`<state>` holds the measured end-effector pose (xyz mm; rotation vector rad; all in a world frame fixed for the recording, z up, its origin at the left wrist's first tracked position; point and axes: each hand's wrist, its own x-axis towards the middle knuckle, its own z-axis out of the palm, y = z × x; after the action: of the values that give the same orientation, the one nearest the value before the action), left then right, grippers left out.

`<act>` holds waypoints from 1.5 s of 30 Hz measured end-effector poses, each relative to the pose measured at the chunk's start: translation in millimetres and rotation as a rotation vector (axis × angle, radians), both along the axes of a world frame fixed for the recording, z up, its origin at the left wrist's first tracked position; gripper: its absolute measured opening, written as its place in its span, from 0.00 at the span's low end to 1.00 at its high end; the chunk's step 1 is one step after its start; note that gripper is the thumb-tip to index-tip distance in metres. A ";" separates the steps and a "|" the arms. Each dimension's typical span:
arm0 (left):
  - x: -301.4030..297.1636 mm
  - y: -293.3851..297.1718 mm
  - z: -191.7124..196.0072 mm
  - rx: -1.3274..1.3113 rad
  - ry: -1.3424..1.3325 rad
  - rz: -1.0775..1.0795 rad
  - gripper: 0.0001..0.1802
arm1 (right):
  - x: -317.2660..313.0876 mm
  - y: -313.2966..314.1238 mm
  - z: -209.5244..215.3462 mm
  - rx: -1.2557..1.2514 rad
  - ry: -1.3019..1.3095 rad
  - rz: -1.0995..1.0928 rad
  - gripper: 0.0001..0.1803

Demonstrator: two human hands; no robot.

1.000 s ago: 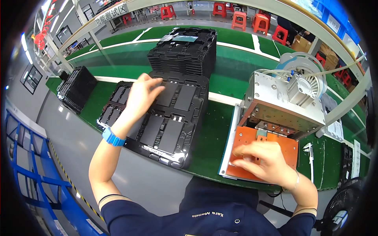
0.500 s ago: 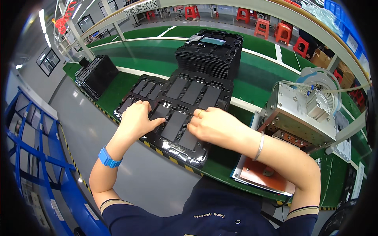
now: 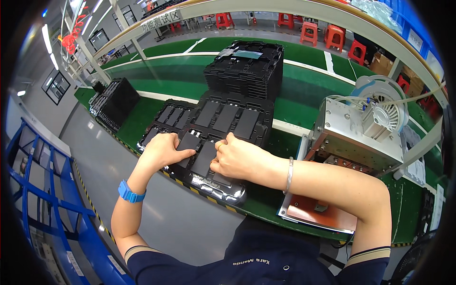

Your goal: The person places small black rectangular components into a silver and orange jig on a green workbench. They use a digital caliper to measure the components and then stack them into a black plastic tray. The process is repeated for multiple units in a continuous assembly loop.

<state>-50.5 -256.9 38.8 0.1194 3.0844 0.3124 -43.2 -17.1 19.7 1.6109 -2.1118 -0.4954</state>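
A black moulded tray [image 3: 209, 183] lies at the bench's near edge, holding several flat dark-grey battery-like slabs [image 3: 190, 147] in its pockets. At its left side rests my left hand [image 3: 159, 152], the thumb spread away from the fingers with its tip by a slab in the near row; its other fingers are partly hidden. My right hand [image 3: 240, 159] is over the right part of that row, fingers curled and pinched; what they hold, if anything, is hidden. Farther back, the tray's far row shows more slabs [image 3: 229, 118].
Behind the tray stands a tall stack of black trays [image 3: 244, 71]. Another loaded tray [image 3: 171, 116] lies to the left, with more upright trays [image 3: 114, 102] beyond. A metal machine [image 3: 356, 133] with an orange-brown plate [image 3: 318, 211] occupies the right. A white rail [image 3: 285, 16] crosses overhead.
My right hand has moved left along the tray's near row, with its fingers still curled. My left hand stays almost where it was, while the whole view has shifted slightly.
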 end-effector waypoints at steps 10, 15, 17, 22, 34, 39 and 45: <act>-18.5 -15.4 21.5 0.356 -0.205 -0.014 0.20 | -4.8 1.8 -3.0 0.000 -0.018 0.019 0.06; -50.4 23.7 27.2 0.576 -0.316 -0.104 0.21 | -7.8 4.5 0.1 -0.017 -0.071 0.037 0.06; -71.6 49.1 16.3 0.595 -0.379 -0.140 0.20 | -10.9 11.0 -1.6 -0.114 -0.118 0.088 0.06; -110.9 104.2 -4.6 0.685 -0.556 -0.217 0.20 | -3.3 16.9 -8.8 -0.232 -0.099 0.126 0.07; -66.4 120.0 16.6 0.293 0.233 -0.407 0.17 | 144.1 196.8 -17.6 -0.688 0.013 -0.291 0.14; -3.6 200.2 37.0 0.397 0.417 -0.854 0.14 | 192.4 229.9 -45.8 -0.738 -0.158 -0.844 0.17; 51.9 244.2 -24.2 0.143 0.159 -1.544 0.29 | 169.1 214.1 -46.7 -0.883 -0.386 -0.864 0.16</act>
<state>1.4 -12.7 14.6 2.2721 2.1069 0.3721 125.9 197.0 -27.0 0.2775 -2.6653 0.5242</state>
